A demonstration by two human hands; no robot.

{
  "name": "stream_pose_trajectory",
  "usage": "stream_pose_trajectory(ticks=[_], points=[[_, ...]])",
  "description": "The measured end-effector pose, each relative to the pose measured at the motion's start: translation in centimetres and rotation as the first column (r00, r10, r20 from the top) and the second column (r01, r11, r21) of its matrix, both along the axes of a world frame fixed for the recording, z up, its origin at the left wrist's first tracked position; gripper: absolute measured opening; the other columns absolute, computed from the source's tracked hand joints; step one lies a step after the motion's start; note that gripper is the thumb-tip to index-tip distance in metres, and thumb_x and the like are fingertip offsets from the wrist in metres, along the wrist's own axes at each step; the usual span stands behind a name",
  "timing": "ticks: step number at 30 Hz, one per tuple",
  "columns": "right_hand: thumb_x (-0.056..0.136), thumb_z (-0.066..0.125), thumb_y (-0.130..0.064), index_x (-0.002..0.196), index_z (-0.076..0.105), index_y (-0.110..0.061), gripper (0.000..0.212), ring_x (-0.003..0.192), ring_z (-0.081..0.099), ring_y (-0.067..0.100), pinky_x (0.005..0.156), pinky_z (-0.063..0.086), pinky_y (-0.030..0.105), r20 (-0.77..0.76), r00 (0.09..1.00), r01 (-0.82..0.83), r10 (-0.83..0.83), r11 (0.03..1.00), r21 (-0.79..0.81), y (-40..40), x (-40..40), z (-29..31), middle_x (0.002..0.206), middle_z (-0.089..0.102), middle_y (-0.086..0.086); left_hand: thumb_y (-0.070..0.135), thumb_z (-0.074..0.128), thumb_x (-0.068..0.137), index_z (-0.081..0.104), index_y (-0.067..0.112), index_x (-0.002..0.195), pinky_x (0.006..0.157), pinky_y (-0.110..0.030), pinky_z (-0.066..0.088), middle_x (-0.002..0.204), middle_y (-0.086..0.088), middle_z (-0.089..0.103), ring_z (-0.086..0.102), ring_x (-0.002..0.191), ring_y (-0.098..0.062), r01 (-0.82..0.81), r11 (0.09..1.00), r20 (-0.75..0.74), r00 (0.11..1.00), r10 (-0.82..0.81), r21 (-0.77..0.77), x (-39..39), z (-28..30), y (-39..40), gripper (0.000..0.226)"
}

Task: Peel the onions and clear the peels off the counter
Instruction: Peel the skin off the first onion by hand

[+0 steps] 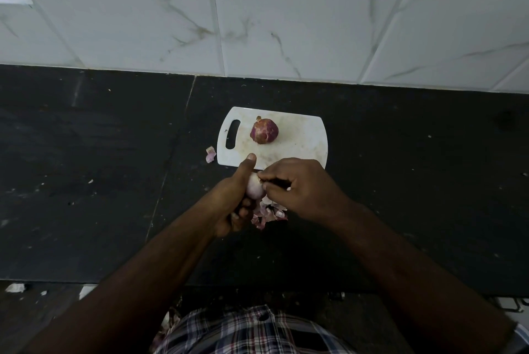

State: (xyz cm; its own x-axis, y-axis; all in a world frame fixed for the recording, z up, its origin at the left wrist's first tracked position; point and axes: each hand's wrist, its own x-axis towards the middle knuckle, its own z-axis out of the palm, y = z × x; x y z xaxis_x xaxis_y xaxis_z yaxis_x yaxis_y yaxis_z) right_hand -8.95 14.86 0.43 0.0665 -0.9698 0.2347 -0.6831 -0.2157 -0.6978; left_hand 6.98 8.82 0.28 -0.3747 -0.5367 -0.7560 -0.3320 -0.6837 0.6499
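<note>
My left hand point(235, 199) grips a pale, mostly peeled onion point(254, 189) just in front of the white cutting board point(300, 144), thumb stretched up along it. My right hand point(300, 187) pinches at the onion's top end with its fingertips. A pile of pinkish peels point(269, 215) lies on the black counter under the hands. A second onion point(264, 131) with its dark red skin on sits on the board. One loose peel point(210, 154) lies on the counter left of the board.
The black stone counter point(100, 182) runs wide to both sides, with small peel specks scattered on it. A white marble-tiled wall point(257, 16) stands behind. The counter's front edge is near my body; bits of peel lie on the floor at lower left.
</note>
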Motion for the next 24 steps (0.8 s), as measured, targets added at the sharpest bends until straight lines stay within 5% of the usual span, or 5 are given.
stream_pose_trajectory(ticks=[6,10,15,18,24], points=[[0.082,0.065,-0.016,0.103,0.075,-0.011,0.024,0.081,0.067,0.015,0.071,0.054,0.032,-0.153,0.986,0.049,-0.057,0.997,-0.059,-0.1,0.7,0.0,0.091,0.074,0.005,0.083,0.044,0.084,0.057,0.012,0.078,0.038,-0.014,0.021,0.052,0.002,0.038,0.029,0.04,-0.008,-0.001,1.0,-0.029,1.0,0.001,-0.005,-0.3,-0.2,0.3,0.072],[0.084,0.067,-0.007,0.095,0.077,-0.017,0.018,0.081,0.068,0.005,0.078,0.056,0.025,0.14,0.95,0.274,-0.28,0.96,0.062,-0.2,0.7,-0.1,0.089,0.076,-0.005,0.078,0.05,0.085,0.059,0.012,0.077,0.038,-0.017,0.031,0.055,-0.001,0.045,0.04,0.043,-0.01,-0.029,0.999,-0.127,0.992,0.03,0.013,0.0,-0.2,0.0,0.066],[0.093,0.058,-0.001,0.097,0.076,-0.018,0.025,0.082,0.072,0.012,0.076,0.06,0.033,0.458,0.794,0.264,-0.399,0.906,0.331,0.0,-0.4,-0.1,0.092,0.075,-0.002,0.052,0.056,0.092,0.064,0.007,0.117,0.055,-0.023,0.05,0.085,-0.009,0.07,0.064,0.068,-0.017,-0.07,0.996,-0.4,0.912,0.084,0.05,0.8,-0.1,-0.2,0.052],[0.087,0.072,-0.007,0.102,0.075,-0.016,0.018,0.086,0.073,0.017,0.081,0.061,0.035,0.501,0.775,0.242,-0.385,0.914,0.327,0.5,-0.5,0.2,0.092,0.076,0.001,0.035,0.058,0.091,0.061,0.008,0.124,0.064,-0.024,0.056,0.1,-0.014,0.071,0.068,0.079,-0.02,-0.113,0.993,-0.516,0.848,0.12,0.045,1.3,-0.2,-0.3,0.043],[0.072,0.086,-0.012,0.103,0.066,-0.023,0.039,0.093,0.065,0.007,0.08,0.058,0.024,0.428,0.841,0.29,-0.331,0.944,0.159,0.8,1.0,0.3,0.098,0.067,-0.009,0.021,0.059,0.09,0.06,0.008,0.129,0.075,-0.026,0.06,0.105,-0.012,0.072,0.071,0.088,-0.019,-0.128,0.991,-0.591,0.802,0.084,-0.033,1.1,0.0,-0.5,0.041]])
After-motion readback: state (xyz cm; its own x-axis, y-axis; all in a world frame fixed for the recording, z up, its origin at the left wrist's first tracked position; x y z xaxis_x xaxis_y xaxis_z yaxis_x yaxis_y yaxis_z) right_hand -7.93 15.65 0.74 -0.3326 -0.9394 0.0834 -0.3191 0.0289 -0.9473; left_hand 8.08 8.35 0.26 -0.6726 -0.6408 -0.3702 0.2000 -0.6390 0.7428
